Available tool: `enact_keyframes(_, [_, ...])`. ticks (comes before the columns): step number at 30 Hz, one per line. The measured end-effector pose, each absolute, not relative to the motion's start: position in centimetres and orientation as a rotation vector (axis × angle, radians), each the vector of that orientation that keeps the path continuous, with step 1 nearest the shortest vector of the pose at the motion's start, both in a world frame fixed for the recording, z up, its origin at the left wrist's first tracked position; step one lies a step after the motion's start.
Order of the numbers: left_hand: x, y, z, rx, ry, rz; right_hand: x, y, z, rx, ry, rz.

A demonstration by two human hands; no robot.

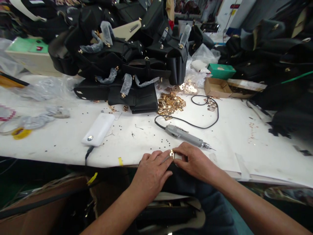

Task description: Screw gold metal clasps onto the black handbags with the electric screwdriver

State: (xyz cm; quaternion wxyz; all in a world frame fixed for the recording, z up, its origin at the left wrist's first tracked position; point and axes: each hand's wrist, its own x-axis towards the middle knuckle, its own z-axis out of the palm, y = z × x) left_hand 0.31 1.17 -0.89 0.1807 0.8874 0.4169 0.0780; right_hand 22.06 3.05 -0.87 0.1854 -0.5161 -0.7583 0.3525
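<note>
Right hand (195,161) pinches the gold metal plate (171,154); left hand (151,173) spreads flat alongside, seemingly steadying black material (182,182); electric screwdriver (184,135) just beyond the fingertips, handy.

White power bank (99,129) is lying on the left half of the bench (276,156), its black cable (89,151) hanging over the near edge. Clear plastic wrap (46,87) is spreading farther back, before a green-topped box (29,59). At rear right, a green carton (221,70) is sitting just behind a brown cardboard tray (215,92).
</note>
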Motion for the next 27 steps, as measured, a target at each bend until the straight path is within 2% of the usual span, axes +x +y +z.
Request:
enact_keyframes(8, [0.36, 1.18, -0.76, 2.546, 1.178, 0.141, 21.81, 2.56, -1.27, -1.470, -2.132, 0.920])
enact_keyframes(27, [0.50, 1.74, -0.54, 2.422, 1.282, 0.162, 22.36, 3.11, -0.62, -1.400, -2.124, 0.994])
